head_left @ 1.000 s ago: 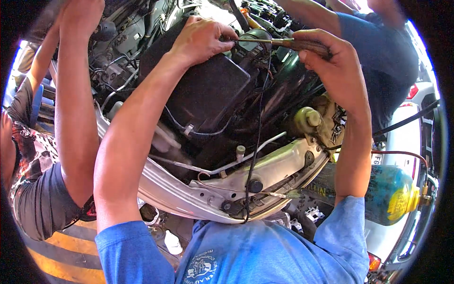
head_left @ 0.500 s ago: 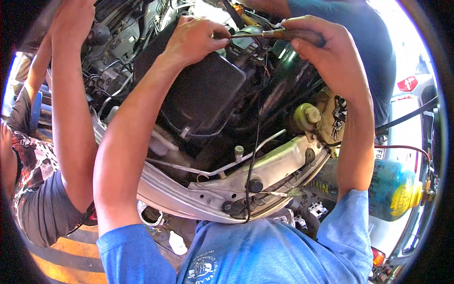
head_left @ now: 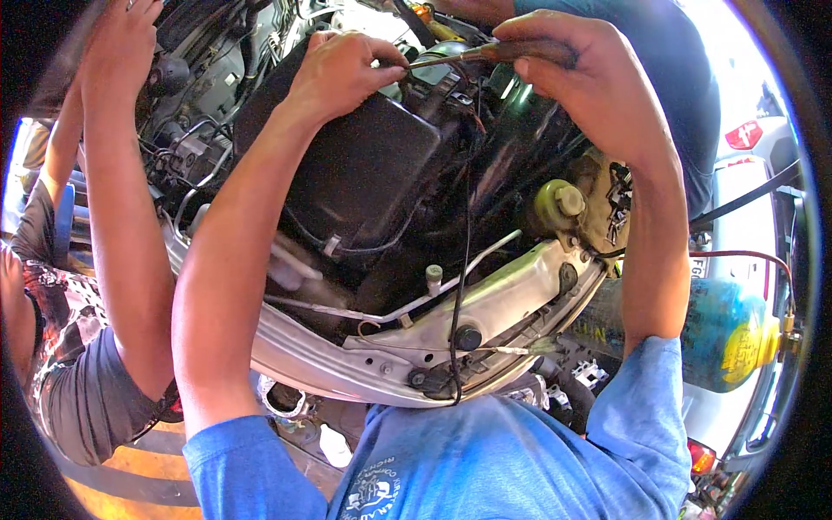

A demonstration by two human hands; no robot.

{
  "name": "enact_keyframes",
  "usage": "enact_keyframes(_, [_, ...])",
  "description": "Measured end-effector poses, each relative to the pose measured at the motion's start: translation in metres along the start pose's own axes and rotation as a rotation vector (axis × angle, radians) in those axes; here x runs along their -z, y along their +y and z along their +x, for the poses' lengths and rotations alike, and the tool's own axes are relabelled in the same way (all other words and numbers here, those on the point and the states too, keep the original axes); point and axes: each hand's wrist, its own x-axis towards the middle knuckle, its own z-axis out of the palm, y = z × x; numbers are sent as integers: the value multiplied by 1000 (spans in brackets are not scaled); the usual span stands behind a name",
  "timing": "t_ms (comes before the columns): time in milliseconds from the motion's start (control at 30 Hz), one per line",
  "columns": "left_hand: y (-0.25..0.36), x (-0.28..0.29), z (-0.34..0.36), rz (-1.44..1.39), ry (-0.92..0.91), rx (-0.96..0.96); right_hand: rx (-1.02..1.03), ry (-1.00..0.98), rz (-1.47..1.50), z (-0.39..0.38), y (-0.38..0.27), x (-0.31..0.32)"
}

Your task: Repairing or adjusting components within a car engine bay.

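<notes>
I lean over a car's open engine bay. My right hand [head_left: 581, 74] grips the brown handle of a screwdriver [head_left: 485, 55] whose metal shaft points left. My left hand [head_left: 347, 69] pinches the shaft's tip area above a large black box [head_left: 364, 169] in the bay. Both forearms reach up from my blue sleeves. What the tip touches is hidden by my left fingers.
A silver front crossmember [head_left: 485, 321] runs below the black box, with a dangling black wire [head_left: 459, 286] and a yellowish reservoir cap [head_left: 559, 204]. Another person's arm [head_left: 121, 191] reaches into the bay at left. A blue-and-yellow gas cylinder [head_left: 719, 329] lies at right.
My head has come closer to the bay, so everything looks larger. Both hands stay together on the screwdriver over the black box.
</notes>
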Motion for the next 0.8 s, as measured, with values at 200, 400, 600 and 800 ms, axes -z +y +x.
enact_keyframes(200, [-1, -1, 1, -5, 29, -37, -216, -46, -45, 2, -26, 10])
enact_keyframes(400, [0, -1, 1, 54, 45, -46, 53, 13, 119, 9, -17, 6])
enact_keyframes(600, [-3, -2, 2, 6, -4, -33, -72, -27, -242, 26, -27, 12])
enact_keyframes(800, [-2, -2, 2, 0, 56, -94, 145, -42, -498, 44, -49, 15])
